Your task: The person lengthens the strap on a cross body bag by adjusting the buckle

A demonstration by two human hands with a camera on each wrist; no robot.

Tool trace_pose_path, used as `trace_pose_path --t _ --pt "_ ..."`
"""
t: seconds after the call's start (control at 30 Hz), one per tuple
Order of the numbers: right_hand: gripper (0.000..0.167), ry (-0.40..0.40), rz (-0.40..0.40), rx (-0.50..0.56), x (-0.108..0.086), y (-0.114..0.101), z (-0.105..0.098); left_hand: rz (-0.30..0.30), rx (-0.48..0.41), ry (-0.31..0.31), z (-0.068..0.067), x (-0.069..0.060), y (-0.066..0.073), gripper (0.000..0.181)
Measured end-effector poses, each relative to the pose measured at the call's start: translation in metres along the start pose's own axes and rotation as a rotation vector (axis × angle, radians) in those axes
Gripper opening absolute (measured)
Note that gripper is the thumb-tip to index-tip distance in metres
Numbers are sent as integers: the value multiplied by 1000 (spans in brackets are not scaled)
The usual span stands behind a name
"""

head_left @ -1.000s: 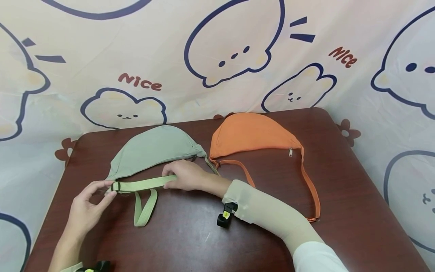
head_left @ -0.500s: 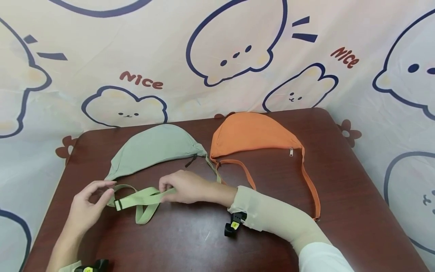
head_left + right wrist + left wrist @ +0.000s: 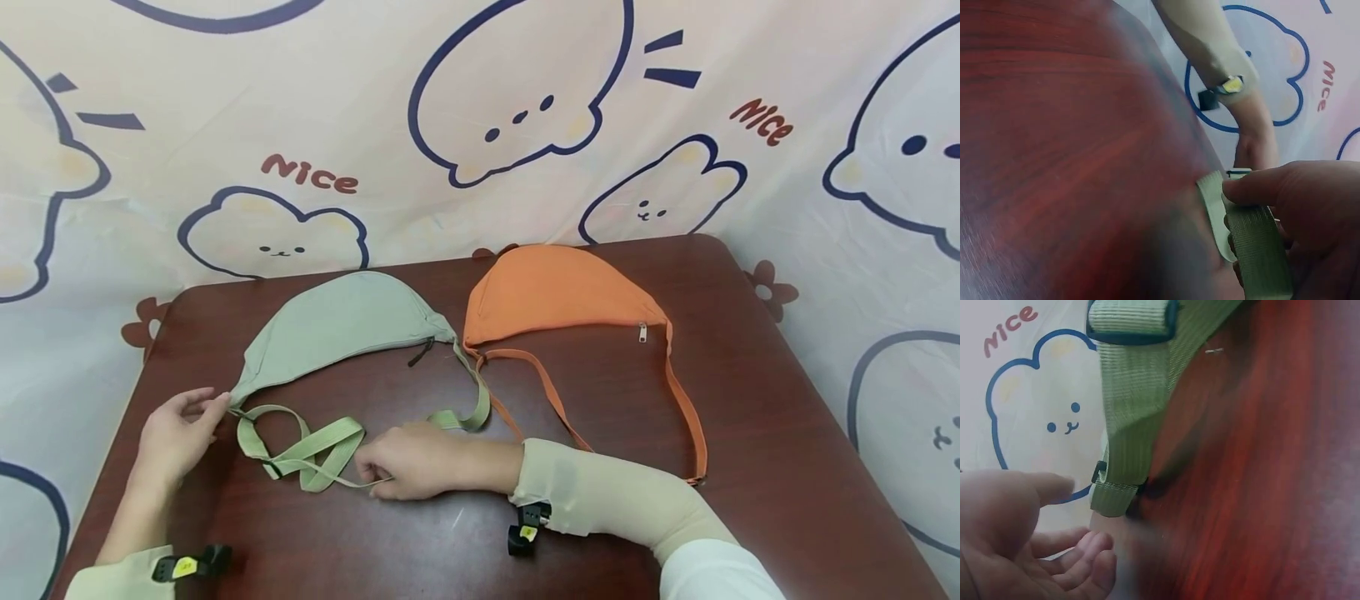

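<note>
Green strap (image 3: 324, 437), overlapping folds, partly hidden

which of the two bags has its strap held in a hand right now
The pale green bag, left of the orange bag: the right hand grips its green strap, while neither hand holds the orange strap.

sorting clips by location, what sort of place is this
Probably an indoor tabletop recording spot, though the room beyond is hidden. A dark wood-look table stands before a cartoon-printed backdrop that also runs along its sides, and small black devices sit at both wrists.
</note>
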State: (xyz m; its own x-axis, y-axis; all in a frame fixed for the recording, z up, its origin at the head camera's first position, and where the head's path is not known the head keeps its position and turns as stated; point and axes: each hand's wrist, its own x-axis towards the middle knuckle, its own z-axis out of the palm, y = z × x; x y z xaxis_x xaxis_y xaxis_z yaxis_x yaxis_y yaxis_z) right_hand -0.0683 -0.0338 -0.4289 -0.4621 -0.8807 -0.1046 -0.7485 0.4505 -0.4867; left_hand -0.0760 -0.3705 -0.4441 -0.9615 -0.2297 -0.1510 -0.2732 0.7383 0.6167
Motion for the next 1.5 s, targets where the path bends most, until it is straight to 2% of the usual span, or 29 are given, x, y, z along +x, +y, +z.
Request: trace_pose_path --t 0.1,0.2,0.37,0.57,0.9,1.1,1.23,1.5 --pt "15 1 -10 -18 2 -4 4 -21 -35 -54 1 6 0 65" --pt "16 19 -17 -22 5 -7 8 -13 -49 -75 4 11 1 60" --pt "18 67 -12 -46 9 -10 14 -4 -67 -83 6 15 4 56" --pt "22 93 -45 -86 9 -14 17 5 -17 -81 6 20 6 54" --pt "28 -42 -218 -28 -3 -14 14 69 96 -25 2 36 11 47" --pt "32 -155 -319 -14 -14 -11 14 70 122 37 -3 51 8 46" --pt "33 -208 -329 -21 -23 -11 14 59 134 52 -9 61 4 45" --pt "28 -319 -323 -138 -33 -16 14 46 132 64 -10 73 -2 44"
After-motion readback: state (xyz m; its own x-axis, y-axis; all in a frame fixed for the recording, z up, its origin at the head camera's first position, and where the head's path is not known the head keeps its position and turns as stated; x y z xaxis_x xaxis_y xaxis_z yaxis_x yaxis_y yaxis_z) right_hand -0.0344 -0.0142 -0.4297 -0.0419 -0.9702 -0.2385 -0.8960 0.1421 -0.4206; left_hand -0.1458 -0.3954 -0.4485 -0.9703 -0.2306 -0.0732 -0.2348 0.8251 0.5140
